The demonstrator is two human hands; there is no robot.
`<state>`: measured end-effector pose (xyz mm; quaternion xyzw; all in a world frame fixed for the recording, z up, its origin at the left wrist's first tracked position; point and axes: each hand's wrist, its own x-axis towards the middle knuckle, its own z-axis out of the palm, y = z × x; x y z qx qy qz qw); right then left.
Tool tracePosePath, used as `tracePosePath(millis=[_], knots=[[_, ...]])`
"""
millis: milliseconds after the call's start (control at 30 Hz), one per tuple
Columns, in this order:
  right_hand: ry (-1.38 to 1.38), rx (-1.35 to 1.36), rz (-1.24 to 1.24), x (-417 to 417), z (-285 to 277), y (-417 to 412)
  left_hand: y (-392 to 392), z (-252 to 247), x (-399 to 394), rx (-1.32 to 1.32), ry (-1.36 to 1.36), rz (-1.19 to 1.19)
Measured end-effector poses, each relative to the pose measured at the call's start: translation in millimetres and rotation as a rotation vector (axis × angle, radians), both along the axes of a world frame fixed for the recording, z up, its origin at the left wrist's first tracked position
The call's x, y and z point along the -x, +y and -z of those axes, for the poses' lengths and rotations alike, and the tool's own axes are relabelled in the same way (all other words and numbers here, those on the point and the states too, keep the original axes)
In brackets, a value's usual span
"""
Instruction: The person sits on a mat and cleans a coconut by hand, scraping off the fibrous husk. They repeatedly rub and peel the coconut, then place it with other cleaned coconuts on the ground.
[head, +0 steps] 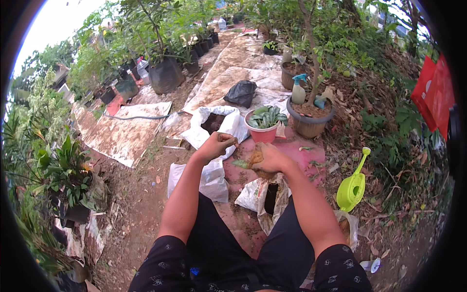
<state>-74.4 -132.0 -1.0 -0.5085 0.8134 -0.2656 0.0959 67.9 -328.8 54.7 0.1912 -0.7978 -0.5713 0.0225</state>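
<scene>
My right hand [270,157] grips a clump of brown fibrous material [256,156], from whose left side a green leaf [239,164] sticks out. To the left, my left hand [218,144] hovers with fingertips drawn together; whether something small is pinched there cannot be made out. Just beyond both hands stands a pink pot [263,136] with a leafy green plant [268,116]. A white sack [230,127] of dark soil [213,123] gapes open behind my left hand. Below my right hand, between my knees, another open sack [249,195] shows dark contents.
A yellow-green watering can [351,191] lies at right. Behind the pink pot stand a large planter [310,126] with a small tree and a spray bottle [298,91]. A black plastic bag [241,93] and a white bag [199,181] rest on the ground. Potted plants line the left.
</scene>
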Motion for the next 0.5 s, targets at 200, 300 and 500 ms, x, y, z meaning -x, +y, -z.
tracePosePath(millis=[200, 300, 500], knots=[[-0.312, 0.249, 0.374, 27.9, 6.6, -17.5, 16.6, 17.3, 0.6, -0.005, -0.024, 0.257], [-0.661, 0.634, 0.436, 37.5, 3.9, -19.0, 22.6, 24.2, 6.6, -0.030, -0.028, 0.290], [-1.688, 1.011, 0.334, 33.7, -23.4, -14.1, 24.3, 36.8, 7.1, 0.010, -0.032, 0.269]])
